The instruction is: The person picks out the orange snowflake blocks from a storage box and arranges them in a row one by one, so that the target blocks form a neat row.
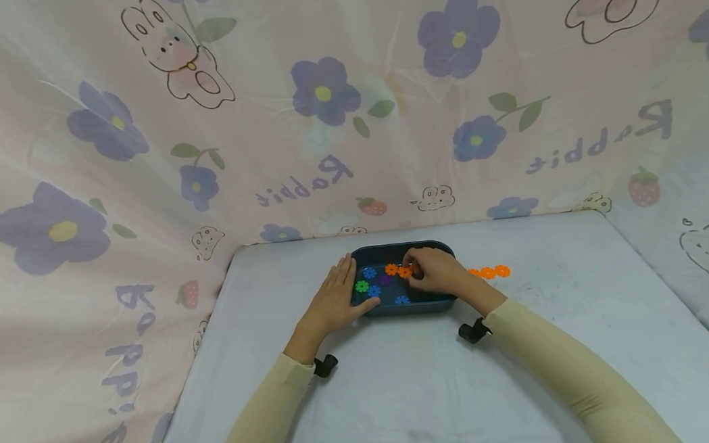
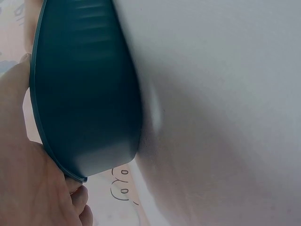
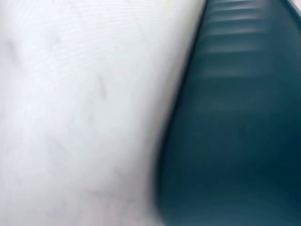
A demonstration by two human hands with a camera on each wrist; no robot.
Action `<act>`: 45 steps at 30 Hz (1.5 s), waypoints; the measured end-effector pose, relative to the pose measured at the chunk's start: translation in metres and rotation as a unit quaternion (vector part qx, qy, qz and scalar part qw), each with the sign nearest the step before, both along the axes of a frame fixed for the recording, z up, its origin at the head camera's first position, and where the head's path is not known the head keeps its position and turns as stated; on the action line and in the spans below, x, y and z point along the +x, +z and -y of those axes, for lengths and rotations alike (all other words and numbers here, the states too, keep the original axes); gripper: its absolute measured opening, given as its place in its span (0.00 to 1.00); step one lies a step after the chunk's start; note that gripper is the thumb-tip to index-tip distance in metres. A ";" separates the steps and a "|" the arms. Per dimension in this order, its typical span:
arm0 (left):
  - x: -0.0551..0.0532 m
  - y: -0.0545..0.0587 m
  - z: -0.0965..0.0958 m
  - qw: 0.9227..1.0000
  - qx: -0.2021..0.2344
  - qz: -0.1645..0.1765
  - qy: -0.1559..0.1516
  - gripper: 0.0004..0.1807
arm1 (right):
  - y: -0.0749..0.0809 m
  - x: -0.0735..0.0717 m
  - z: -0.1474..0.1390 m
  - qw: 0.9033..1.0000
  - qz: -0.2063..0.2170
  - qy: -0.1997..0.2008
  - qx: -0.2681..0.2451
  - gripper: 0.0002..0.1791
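Note:
A dark teal tray [image 1: 408, 308] with small flower-shaped plastic pieces inside stands on the table. My left hand [image 1: 333, 303] rests against its left end, fingers straight and thumb over the front rim; the left wrist view shows this hand [image 2: 33, 183] along the rim. Inside the tray, my right hand [image 1: 433, 271] pinches an orange flower piece [image 1: 405, 272], its fingertips partly hidden. Another orange piece [image 1: 390, 269] lies beside it. Around them are blue pieces [image 1: 370, 273], a green piece [image 1: 361, 286] and a purple piece [image 1: 385, 280]. The right wrist view shows only the tray's outer wall [image 3: 235, 132].
Several orange flower pieces [image 1: 488, 273] lie in a row on the white-covered table [image 1: 414, 394], right of the tray and partly behind the right forearm. A printed curtain [image 1: 386, 145] rises behind the table and along its sides.

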State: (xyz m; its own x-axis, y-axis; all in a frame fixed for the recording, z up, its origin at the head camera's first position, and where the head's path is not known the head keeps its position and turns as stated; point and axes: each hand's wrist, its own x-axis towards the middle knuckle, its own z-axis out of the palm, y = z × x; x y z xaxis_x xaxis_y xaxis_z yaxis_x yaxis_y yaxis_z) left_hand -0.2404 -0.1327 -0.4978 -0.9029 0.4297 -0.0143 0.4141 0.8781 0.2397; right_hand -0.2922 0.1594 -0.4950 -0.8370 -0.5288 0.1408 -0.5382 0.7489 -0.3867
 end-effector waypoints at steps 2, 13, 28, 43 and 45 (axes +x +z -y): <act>0.000 0.000 0.000 1.000 0.000 0.001 0.000 0.64 | 0.001 0.001 -0.001 1.000 -0.004 -0.001 -0.005 0.19; 0.002 0.002 0.000 1.000 0.007 -0.004 0.001 0.64 | 0.010 0.006 -0.015 1.000 -0.008 -0.018 -0.017 0.19; 0.001 0.000 0.001 1.000 0.005 -0.007 -0.005 0.64 | 0.019 0.012 -0.045 0.998 -0.044 -0.029 -0.018 0.17; 0.000 0.000 0.001 1.000 -0.001 -0.012 -0.012 0.64 | 0.029 0.019 -0.084 0.997 -0.034 -0.061 -0.028 0.17; 0.000 0.000 0.001 1.000 0.001 -0.009 -0.010 0.64 | 0.028 0.020 -0.090 0.997 -0.033 -0.067 -0.025 0.17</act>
